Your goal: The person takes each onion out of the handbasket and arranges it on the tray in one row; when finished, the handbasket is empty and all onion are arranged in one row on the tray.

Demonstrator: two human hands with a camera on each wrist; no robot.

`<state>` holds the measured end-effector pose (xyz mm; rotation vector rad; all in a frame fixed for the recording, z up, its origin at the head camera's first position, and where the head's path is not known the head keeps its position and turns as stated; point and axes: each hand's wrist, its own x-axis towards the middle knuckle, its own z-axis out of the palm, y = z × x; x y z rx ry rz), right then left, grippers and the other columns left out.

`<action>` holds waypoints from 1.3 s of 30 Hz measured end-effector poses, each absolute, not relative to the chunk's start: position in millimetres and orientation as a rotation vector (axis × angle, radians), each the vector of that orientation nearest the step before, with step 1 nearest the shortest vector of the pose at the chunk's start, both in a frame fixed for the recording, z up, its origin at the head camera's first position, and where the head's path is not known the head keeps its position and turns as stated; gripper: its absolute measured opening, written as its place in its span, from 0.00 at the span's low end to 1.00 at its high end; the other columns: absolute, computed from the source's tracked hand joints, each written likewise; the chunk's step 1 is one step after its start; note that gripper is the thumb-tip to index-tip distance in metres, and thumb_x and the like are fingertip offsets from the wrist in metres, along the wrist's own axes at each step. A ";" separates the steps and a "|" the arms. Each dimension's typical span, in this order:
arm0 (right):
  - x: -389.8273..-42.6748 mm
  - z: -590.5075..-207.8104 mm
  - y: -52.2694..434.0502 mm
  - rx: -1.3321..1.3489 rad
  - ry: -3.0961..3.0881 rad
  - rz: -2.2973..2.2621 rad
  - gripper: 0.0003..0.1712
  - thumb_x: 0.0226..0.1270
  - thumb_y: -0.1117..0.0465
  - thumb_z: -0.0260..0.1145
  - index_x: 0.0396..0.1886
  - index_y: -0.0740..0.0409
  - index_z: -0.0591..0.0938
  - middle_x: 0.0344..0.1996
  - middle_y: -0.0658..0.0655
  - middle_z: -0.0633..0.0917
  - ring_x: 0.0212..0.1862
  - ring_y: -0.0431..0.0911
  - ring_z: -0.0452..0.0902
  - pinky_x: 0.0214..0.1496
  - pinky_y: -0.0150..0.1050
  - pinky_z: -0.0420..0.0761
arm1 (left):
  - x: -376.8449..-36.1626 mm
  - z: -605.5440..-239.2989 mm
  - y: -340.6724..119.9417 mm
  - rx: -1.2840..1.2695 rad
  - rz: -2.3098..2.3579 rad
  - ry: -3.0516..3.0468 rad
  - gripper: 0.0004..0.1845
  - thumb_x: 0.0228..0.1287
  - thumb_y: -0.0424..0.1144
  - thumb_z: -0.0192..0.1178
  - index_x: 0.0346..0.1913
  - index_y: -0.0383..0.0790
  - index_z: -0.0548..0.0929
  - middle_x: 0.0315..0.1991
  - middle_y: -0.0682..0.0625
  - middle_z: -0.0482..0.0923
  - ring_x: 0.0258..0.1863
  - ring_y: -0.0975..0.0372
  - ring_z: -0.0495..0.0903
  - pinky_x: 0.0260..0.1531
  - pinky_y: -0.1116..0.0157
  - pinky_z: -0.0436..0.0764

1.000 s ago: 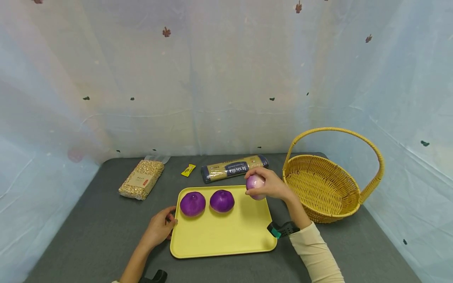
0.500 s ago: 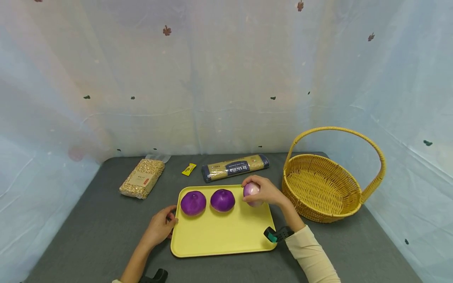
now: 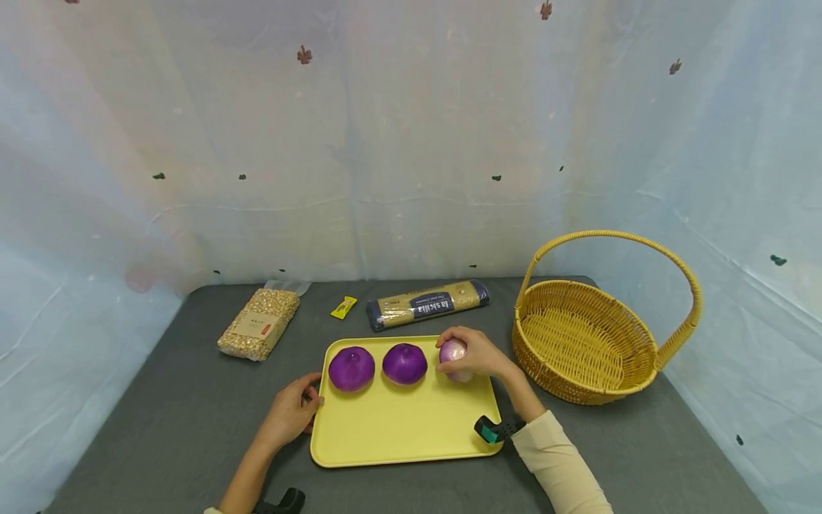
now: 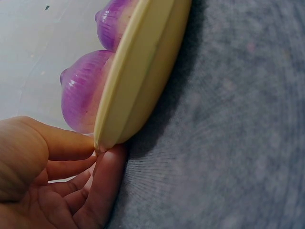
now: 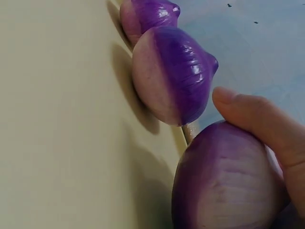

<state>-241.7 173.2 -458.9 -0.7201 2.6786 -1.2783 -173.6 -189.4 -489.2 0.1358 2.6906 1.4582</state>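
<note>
My right hand (image 3: 477, 352) grips a purple onion (image 3: 453, 350) over the back right of the yellow tray (image 3: 404, 428). In the right wrist view the held onion (image 5: 228, 181) has its pale side away from the tray. Whether it touches the tray cannot be told. Two more purple onions, a left one (image 3: 351, 369) and a middle one (image 3: 404, 364), sit on the tray with their pointed purple ends up. At the tray's left edge, my left hand (image 3: 290, 410) pinches the rim; the left wrist view shows the thumb and a finger (image 4: 107, 176) meeting at it.
Right of the tray stands a yellow wicker basket (image 3: 523, 350) with a tall handle. Behind the tray lie a pasta packet (image 3: 429, 304) and a small yellow wrapper (image 3: 344, 308). A clear bag of pale grains or beans (image 3: 259, 325) lies back left on the grey table (image 3: 173, 428).
My right hand has moved slightly left and down with the onion, bringing it lower over the tray. The left hand stays at the tray's edge.
</note>
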 end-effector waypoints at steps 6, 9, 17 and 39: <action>-240.6 -459.0 171.7 -0.705 2.681 -1.237 0.25 0.44 0.50 0.77 0.42 0.53 0.81 0.41 0.48 0.81 0.42 0.44 0.77 0.40 0.38 0.79 | -173.7 -489.3 -189.0 0.146 1.429 2.716 0.23 0.59 0.26 0.58 0.58 0.27 0.71 0.27 0.48 0.71 0.14 0.62 0.71 0.10 0.67 0.76; -240.4 -459.2 170.6 -0.702 2.691 -1.228 0.25 0.44 0.50 0.77 0.42 0.53 0.81 0.41 0.48 0.81 0.42 0.44 0.77 0.40 0.38 0.79 | -173.1 -489.0 -188.8 0.150 1.417 2.726 0.23 0.59 0.26 0.58 0.58 0.26 0.71 0.27 0.48 0.71 0.14 0.62 0.71 0.10 0.67 0.76; -241.2 -462.1 168.0 -0.712 2.685 -1.230 0.26 0.45 0.51 0.77 0.45 0.52 0.81 0.43 0.52 0.82 0.43 0.44 0.77 0.41 0.38 0.79 | -172.6 -488.6 -188.0 0.146 1.440 2.717 0.22 0.59 0.26 0.58 0.58 0.26 0.71 0.28 0.48 0.71 0.14 0.62 0.71 0.10 0.67 0.76; -240.5 -462.6 168.1 -0.704 2.661 -1.267 0.32 0.46 0.53 0.76 0.53 0.56 0.77 0.49 0.58 0.80 0.47 0.47 0.76 0.46 0.40 0.78 | -171.7 -486.2 -188.1 0.142 1.437 2.722 0.22 0.60 0.26 0.58 0.58 0.26 0.71 0.28 0.48 0.72 0.15 0.62 0.71 0.10 0.67 0.76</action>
